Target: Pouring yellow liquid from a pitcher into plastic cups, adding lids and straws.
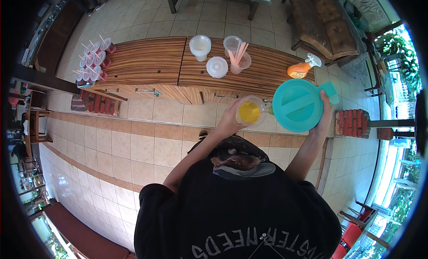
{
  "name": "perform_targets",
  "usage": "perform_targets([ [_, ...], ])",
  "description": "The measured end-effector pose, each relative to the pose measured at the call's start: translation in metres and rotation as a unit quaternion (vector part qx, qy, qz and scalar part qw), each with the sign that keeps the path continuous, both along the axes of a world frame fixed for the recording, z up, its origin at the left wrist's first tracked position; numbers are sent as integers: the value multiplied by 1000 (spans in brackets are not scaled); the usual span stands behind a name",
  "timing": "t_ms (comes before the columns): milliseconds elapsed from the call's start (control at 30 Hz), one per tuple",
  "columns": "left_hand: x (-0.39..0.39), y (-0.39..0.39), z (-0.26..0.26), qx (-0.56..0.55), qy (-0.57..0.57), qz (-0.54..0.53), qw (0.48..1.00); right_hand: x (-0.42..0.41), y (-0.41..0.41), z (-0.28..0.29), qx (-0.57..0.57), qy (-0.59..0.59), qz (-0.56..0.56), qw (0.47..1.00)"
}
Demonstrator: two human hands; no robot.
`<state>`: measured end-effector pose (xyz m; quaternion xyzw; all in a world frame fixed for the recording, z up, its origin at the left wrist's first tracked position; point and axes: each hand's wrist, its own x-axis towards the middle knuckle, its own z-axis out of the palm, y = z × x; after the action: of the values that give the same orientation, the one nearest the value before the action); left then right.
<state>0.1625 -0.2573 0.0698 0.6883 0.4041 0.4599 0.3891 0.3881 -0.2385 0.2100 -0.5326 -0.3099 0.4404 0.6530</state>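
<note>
My left hand (230,118) grips a clear plastic cup (262,117) from its left side. Yellow liquid (249,112) is visible inside the cup. My right hand (323,115) holds a turquoise plastic pitcher (297,123) with a round lid, its fingers near the handle (329,93). The pitcher is tilted, its lid facing me and its spout side close to the cup's rim; whether liquid is flowing between them I cannot tell. Both vessels are held in front of the near edge of a wood-grain cabinet (143,63).
On the cabinet stand a stack of plastic cups (200,45), lids (217,67), a cup of pink straws (238,58) and an orange spray bottle (299,70). Several lidded red drinks (97,60) with sticks or straws crowd its left end. A brick post base (351,123) rises at right.
</note>
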Motion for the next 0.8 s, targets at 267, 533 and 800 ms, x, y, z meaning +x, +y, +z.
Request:
perform_targets([
  [267,0,-1,-2,-9,2,-7,1000,-1,-1,1,6,-1,6,1000],
  [533,1,-3,-1,-12,-20,-6,1000,-2,-2,-1,-3,5,16,1000],
  [800,6,2,2,-25,-29,4,999,3,4,-6,3,46,15,999],
])
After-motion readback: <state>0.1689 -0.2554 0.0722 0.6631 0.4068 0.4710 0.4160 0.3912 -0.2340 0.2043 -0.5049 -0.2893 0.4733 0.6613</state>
